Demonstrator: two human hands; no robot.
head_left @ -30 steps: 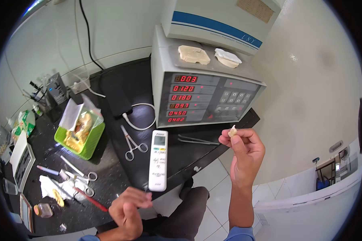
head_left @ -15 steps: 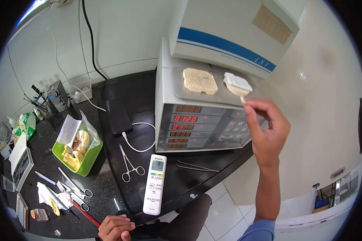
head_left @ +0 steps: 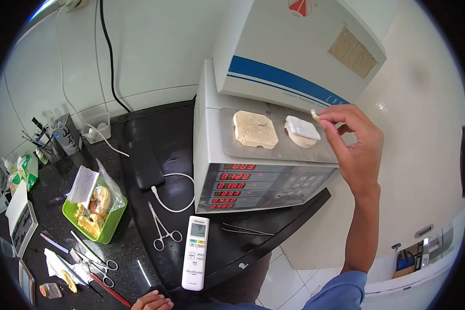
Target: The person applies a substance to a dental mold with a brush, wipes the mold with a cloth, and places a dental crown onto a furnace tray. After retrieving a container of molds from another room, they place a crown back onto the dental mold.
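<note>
My right hand [head_left: 354,139] pinches a small whitish piece [head_left: 315,114] between thumb and forefinger, above the right end of the metal tray [head_left: 227,137] on the machine [head_left: 205,139]. Just left of the piece, a white pad [head_left: 302,127] lies on a round cream block [head_left: 300,140]. Farther left on the tray sits a square ribbed cream block [head_left: 255,129]. At the bottom edge rests my left hand [head_left: 153,301], partly cut off, its fingers curled; whether it holds anything is hidden.
On the black counter [head_left: 212,263] lie a white remote [head_left: 195,253], tweezers [head_left: 247,230], locking forceps [head_left: 163,227], a black phone [head_left: 145,165] with a white cable, and a green basket [head_left: 108,227] of dental casts. Scissors [head_left: 107,266] and slim tools lie left.
My right hand has lifted the small piece up from beside the round block's front edge. The view has shifted, my left hand sits lower in it, and more of the machine's digits show lit.
</note>
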